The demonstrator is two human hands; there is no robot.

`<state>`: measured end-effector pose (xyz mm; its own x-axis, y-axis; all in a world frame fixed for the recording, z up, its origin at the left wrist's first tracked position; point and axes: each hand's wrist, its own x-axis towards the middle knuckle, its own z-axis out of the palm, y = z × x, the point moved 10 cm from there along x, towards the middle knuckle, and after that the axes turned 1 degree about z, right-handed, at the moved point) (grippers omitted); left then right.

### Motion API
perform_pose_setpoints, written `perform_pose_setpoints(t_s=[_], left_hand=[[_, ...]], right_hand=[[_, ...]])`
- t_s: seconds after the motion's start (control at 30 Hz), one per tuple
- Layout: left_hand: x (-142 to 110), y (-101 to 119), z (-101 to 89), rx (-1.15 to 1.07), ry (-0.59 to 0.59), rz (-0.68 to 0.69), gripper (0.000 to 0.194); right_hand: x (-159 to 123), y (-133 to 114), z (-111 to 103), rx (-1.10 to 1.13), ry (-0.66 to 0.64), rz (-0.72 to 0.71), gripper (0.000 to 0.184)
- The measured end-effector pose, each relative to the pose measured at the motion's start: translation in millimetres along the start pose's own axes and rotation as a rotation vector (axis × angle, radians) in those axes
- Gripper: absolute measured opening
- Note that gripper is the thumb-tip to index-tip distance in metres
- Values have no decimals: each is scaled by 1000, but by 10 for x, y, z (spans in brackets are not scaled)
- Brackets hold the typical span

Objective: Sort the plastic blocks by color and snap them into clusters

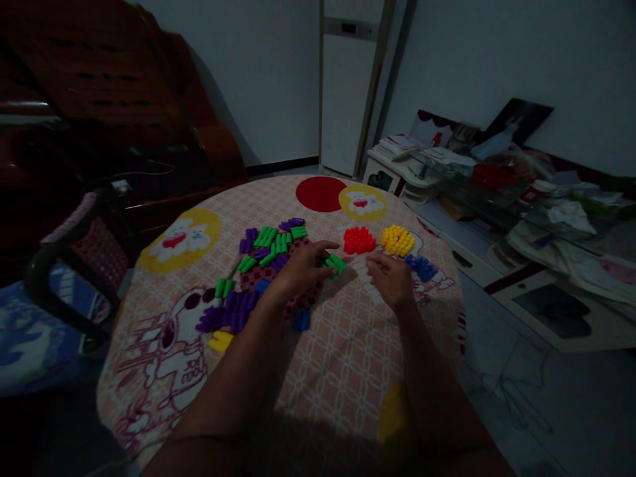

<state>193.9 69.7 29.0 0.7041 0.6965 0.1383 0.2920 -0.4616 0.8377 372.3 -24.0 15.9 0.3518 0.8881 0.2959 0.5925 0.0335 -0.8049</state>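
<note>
On a round table covered with a patterned cloth (328,344), my left hand (303,268) is closed in a pinch on a green plastic block (336,264). My right hand (392,278) rests beside it with fingers curled; what they hold, if anything, is hidden. Beyond the hands lie a cluster of red blocks (358,240), a cluster of yellow blocks (397,240) and a few blue blocks (422,267). To the left is a scattered pile of green blocks (271,244) and purple blocks (231,313).
A single blue block (301,320) and a yellow piece (220,341) lie near my left forearm. A chair (64,265) stands at the table's left. A low cabinet with clutter (497,192) runs along the right. A white door (348,86) is behind.
</note>
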Motion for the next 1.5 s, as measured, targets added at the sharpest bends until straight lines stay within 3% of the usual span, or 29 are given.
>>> perform_pose_setpoints(t_s=[0.07, 0.23, 0.33, 0.6, 0.7, 0.83, 0.93, 1.03, 1.13, 1.23, 1.37, 1.5], left_hand=[[11, 50, 142, -104, -40, 7, 67], [29, 42, 318, -171, -91, 16, 81], [35, 23, 319, -176, -75, 40, 76], [38, 32, 311, -160, -69, 55, 61], [17, -7, 10, -55, 18, 35, 54], [-176, -203, -767, 165, 274, -86, 52], [-420, -394, -1253, 330, 402, -235, 46], [-601, -588, -1442, 480, 371, -379, 34], [-666, -847, -1243, 538, 82, -511, 20], [-680, -951, -995, 579, -134, -525, 17], [-631, -883, -806, 567, -183, -442, 22], [-521, -668, -671, 375, -81, -310, 19]], right_hand=[[-40, -105, 209, 145, -89, 11, 36], [-91, -228, 421, 296, -221, 52, 35], [-103, -182, 498, 382, -290, 118, 33], [-94, -76, 501, 447, -302, 197, 29], [-83, 31, 465, 427, -246, 255, 28], [-105, 191, 497, 364, -211, 354, 26], [-169, 238, 671, 347, -282, 405, 26], [-223, 176, 854, 402, -344, 378, 34], [-233, 154, 889, 402, -311, 348, 41], [-234, 217, 863, 380, -282, 372, 38], [-221, 236, 832, 365, -278, 359, 31], [-215, 109, 806, 334, -243, 288, 29]])
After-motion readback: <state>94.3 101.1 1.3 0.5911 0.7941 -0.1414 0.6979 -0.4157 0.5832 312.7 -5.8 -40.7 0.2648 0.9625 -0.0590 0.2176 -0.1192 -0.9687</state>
